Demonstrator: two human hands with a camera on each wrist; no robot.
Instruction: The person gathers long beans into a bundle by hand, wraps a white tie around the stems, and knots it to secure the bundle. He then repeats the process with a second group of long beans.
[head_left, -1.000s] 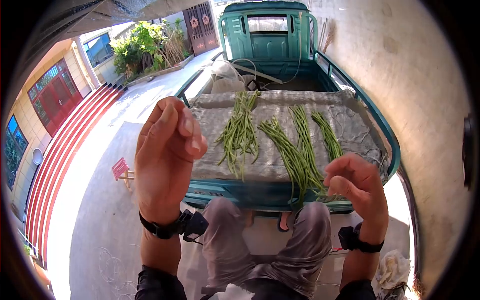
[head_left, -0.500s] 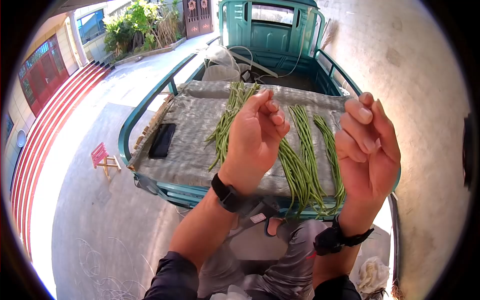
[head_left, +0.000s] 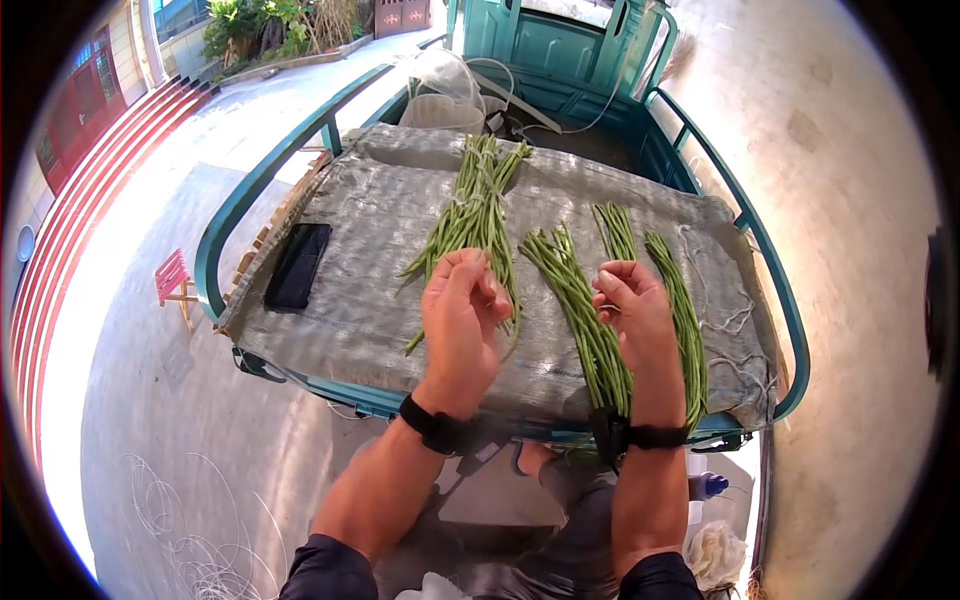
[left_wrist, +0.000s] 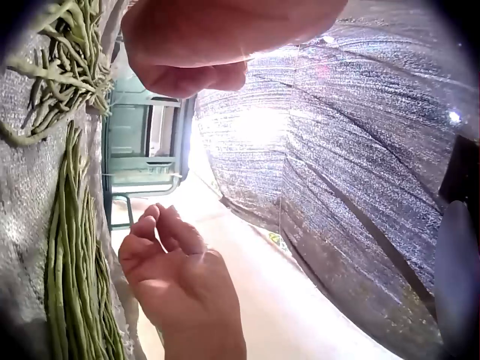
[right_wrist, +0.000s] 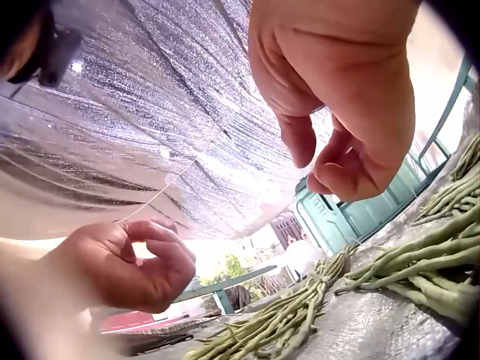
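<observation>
On the grey woven sheet point(head_left: 370, 215) lie several bundles of long green beans. Over the lower end of the left bundle point(head_left: 470, 215) is my left hand point(head_left: 460, 335), thumb and fingers curled together. My right hand point(head_left: 640, 312), its fingers bent towards the thumb, hovers over the middle beans point(head_left: 580, 320), left of the rightmost bundle point(head_left: 688, 315). The hands are apart. A thin pale line point(right_wrist: 161, 189) rises behind the left hand point(right_wrist: 127, 266) in the right wrist view; whether it is held is unclear. No held object shows plainly in either hand.
A dark phone point(head_left: 298, 266) lies on the sheet's left side. Green rails point(head_left: 765, 260) flank the truck bed, with a pale bucket point(head_left: 440, 112) farther in. Loose strings point(head_left: 195, 540) and a small pink stool point(head_left: 173, 280) are on the ground at left.
From wide apart, both hands rose and moved leftward in the view, then lowered over the beans and came closer together. The head view has tilted down and now shows more of the sheet and phone.
</observation>
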